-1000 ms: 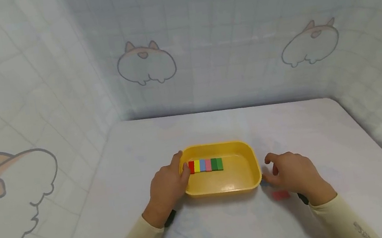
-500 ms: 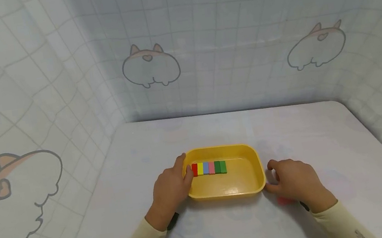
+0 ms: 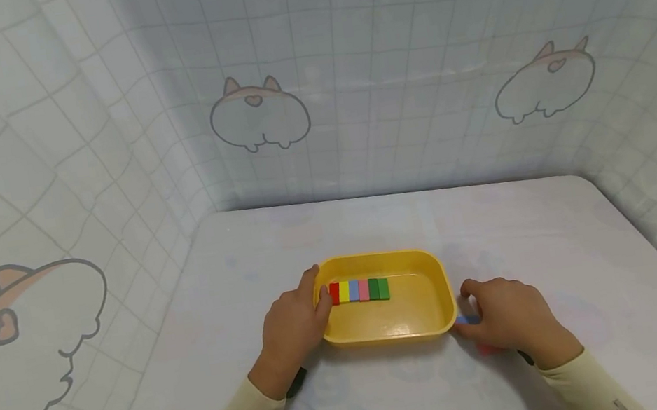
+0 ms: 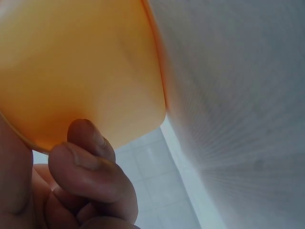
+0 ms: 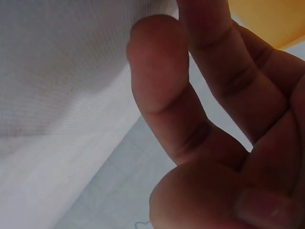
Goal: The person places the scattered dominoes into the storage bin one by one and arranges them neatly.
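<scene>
A shallow yellow tray [image 3: 386, 334] sits on the table in the head view. Inside, near its left end, a row of small flat coloured blocks [image 3: 359, 290] stands side by side: red, yellow, blue, pink and two greens. My left hand [image 3: 292, 327] grips the tray's left rim, thumb over the inside, other fingers against the outer wall in the left wrist view. Just right of the tray, my right hand [image 3: 507, 313] is low over the table, fingers bent, with thumb and index finger apart. A blue block [image 3: 468, 319] shows between them, by the thumb; contact is unclear.
A red block [image 3: 490, 348] lies partly hidden under the right hand. The pale cloth-covered table [image 3: 390, 401] is bounded by a grid-patterned curtain [image 3: 390, 103] at the back and both sides.
The view shifted slightly early on. The right hand moved a little toward the front edge, covering part of the red block, and the blue block now shows between thumb and index finger. The left hand keeps its grip.
</scene>
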Available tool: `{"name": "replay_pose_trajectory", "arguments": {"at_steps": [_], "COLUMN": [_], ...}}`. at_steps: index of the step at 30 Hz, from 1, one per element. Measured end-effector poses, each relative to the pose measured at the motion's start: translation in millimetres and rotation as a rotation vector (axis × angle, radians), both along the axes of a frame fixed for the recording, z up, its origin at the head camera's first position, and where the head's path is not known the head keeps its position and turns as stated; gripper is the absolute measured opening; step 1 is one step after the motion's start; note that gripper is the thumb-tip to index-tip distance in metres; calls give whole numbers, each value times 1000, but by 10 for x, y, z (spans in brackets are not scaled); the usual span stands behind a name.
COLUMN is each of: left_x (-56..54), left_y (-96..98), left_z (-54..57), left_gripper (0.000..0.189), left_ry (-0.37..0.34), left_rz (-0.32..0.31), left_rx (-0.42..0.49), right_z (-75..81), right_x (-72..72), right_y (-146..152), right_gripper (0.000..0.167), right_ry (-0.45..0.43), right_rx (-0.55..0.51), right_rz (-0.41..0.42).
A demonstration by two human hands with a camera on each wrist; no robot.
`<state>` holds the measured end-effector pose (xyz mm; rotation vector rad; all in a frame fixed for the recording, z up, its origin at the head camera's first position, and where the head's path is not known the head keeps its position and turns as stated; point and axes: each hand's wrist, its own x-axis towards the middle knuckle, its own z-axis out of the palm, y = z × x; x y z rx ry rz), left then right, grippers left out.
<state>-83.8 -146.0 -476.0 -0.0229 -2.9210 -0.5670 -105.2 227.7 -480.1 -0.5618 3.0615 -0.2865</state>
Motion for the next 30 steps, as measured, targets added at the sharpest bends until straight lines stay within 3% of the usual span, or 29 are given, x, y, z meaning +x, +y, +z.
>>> {"name": "replay_pose_trajectory", "arguments": {"at_steps": [9, 30], "left_x": [11, 9], "left_y": [-2, -1], "left_z": [6, -8], "left_gripper": [56, 57], "left_ry": [29, 20], "left_rz": [-12, 2], "left_rx": [1, -10], "right_z": [11, 16], "right_x": [8, 7], "right_y": [-10, -14], "right_gripper": [50, 45], "right_ry": [-19, -17], "right_rx": [-25, -15], "right_rz": [20, 19]}}
